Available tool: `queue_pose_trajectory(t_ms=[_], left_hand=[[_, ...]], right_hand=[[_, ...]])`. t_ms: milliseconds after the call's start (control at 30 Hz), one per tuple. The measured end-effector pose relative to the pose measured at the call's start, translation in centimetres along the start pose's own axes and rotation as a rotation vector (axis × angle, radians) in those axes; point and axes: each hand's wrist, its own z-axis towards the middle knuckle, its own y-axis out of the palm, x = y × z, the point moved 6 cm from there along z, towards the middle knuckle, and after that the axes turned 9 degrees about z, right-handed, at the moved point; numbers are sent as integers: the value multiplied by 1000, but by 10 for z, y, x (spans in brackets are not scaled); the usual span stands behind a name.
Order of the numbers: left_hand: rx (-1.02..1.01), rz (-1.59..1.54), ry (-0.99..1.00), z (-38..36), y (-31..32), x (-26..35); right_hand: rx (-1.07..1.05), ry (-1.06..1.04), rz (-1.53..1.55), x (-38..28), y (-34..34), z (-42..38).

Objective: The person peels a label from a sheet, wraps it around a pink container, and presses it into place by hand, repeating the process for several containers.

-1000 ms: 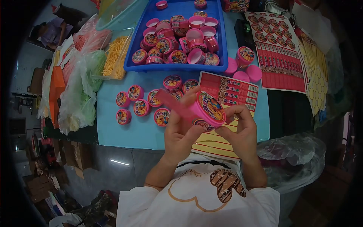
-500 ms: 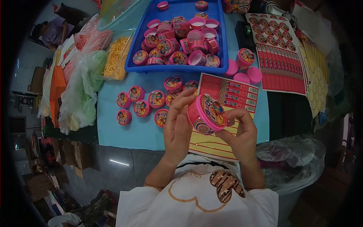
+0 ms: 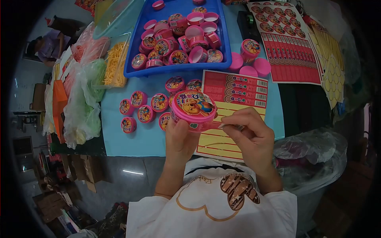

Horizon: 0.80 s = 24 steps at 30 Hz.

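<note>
My left hand [image 3: 180, 137] is wrapped round the base of a round pink container [image 3: 193, 110], its picture lid facing up. To its right, my right hand [image 3: 251, 137] pinches the loose end of a label strip [image 3: 226, 125] that runs from the container's side. Beneath both hands lies a sticker sheet [image 3: 246, 89], red with printed labels at the top and bare yellow backing lower down. Several small labelled pink tubs [image 3: 160, 102] stand left of the held container on the blue table cover [image 3: 151, 142].
A blue tray [image 3: 178, 69] of pink tubs is at the back. Pink lids [image 3: 262, 66] and more sticker sheets [image 3: 291, 59] lie right. Plastic bags [image 3: 81, 103] and yellow strips [image 3: 115, 63] are left. Another person [image 3: 49, 45] sits far left.
The container has turned and moved left, so its lid now faces up. My right hand has drawn away from it to the right, with the label end in its fingers. The view has shifted slightly.
</note>
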Motion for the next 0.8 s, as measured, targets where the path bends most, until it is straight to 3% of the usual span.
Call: queue_pose_trajectory(t_ms=[133, 200, 333, 433, 500, 633, 700, 733, 800], left_hand=[[-82, -159, -61, -2, 8, -1], [-28, -417, -118, -5, 11, -7], [-24, -276, -132, -4, 9, -11], [-43, -364, -304, -7, 9, -18], [-252, -708, -371, -9, 19, -19], [-475, -634, -403, -10, 9, -32], [145, 616, -48, -3, -51, -40], [147, 612, -49, -5, -62, -46], [-11, 1383, 162, -10, -67, -45]], right_hand=[[96, -3, 181, 8, -1, 3], [78, 11, 386, 18, -1, 4], [56, 103, 458, 22, 2, 6], [-39, 147, 530, 31, 3, 10], [-83, 112, 485, 35, 3, 14], [-135, 212, 531, 62, -3, 20], [143, 179, 71, 86, -33, 22], [142, 181, 67, 95, -42, 22], [296, 178, -47, 107, -70, 18]])
